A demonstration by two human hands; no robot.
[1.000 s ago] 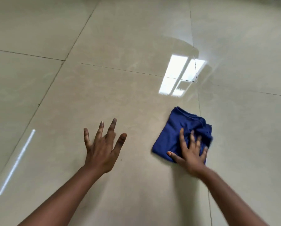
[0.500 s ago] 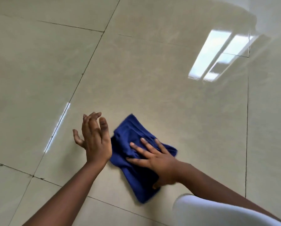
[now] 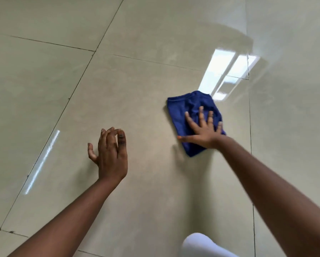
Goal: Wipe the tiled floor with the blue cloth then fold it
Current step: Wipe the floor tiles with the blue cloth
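A blue cloth (image 3: 181,112), bunched into a rough rectangle, lies flat on the glossy beige tiled floor (image 3: 136,86) right of centre. My right hand (image 3: 203,132) presses down on its near half with the palm flat and the fingers spread; it does not clasp the cloth. My left hand (image 3: 110,154) hovers over bare tile well to the left of the cloth, fingers loosely curled and apart, holding nothing.
Dark grout lines cross the floor. A bright window reflection (image 3: 224,75) shines just beyond the cloth, and a thin streak of light (image 3: 42,162) lies at the left. A white-clad knee (image 3: 201,245) shows at the bottom edge.
My right hand has swept the cloth away from my left hand, to the right and farther out. The left hand stays empty over the tile.
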